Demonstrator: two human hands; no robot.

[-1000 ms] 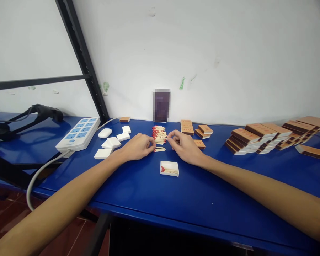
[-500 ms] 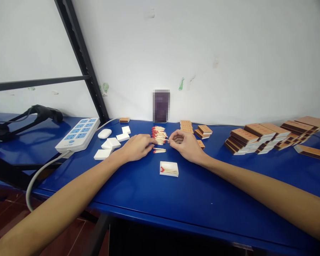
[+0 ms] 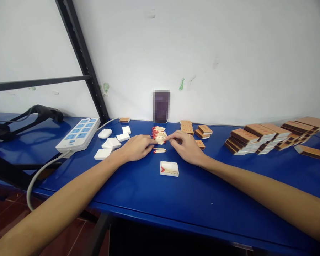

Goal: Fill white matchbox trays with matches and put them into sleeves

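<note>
A pile of red-tipped matches (image 3: 159, 135) lies on the blue table (image 3: 192, 199). My left hand (image 3: 140, 146) rests at its left side, fingertips against the match heads. At the pile's right edge, my right hand (image 3: 185, 145) has its index finger and thumb close together at the match ends; whether a match is between them is too small to tell. A few matches (image 3: 159, 150) lie separately just in front of the pile. Nearer the front, an open white matchbox tray (image 3: 169, 164) holds several matches with their heads to the left.
White trays (image 3: 103, 154), a white oval object (image 3: 105, 133) and a power strip (image 3: 78, 134) are at left. Orange-brown matchboxes (image 3: 186, 127) stand behind my right hand, with larger stacks (image 3: 260, 131) farther right. A blurred dark panel (image 3: 161, 106) leans on the wall.
My right hand has shifted slightly left, its index finger now straighter and reaching the pile's right edge. The left hand has hardly moved.
</note>
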